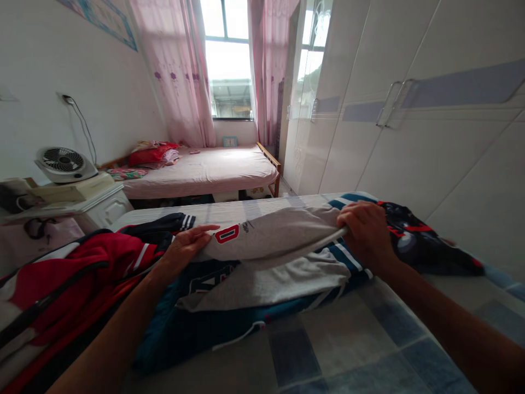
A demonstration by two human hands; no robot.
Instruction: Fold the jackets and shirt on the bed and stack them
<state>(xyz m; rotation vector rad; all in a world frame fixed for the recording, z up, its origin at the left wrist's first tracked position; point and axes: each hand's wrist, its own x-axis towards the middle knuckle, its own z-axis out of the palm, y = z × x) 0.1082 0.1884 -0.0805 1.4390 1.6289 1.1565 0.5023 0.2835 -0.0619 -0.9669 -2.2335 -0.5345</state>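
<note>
one left hand (184, 247) and one right hand (365, 227), so two, both on one grey garment (283, 231). one black printed garment (422, 246) too. one near bed (340, 339) plus one far bed (223, 167), so two again. two pink curtains (176, 82), one window (228, 65), one fan (65, 164), one pink bag (57, 241), one wall picture (112, 26). wardrobe handles (384, 104): four (that i can make out, the far ones are tiny).

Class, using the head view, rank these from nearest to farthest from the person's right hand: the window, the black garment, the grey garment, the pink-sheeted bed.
1. Grey garment: gripped in the right hand.
2. Black garment: just right of that hand.
3. Pink-sheeted bed: ahead and to the left.
4. Window: in the back wall, beyond the bed.
</note>
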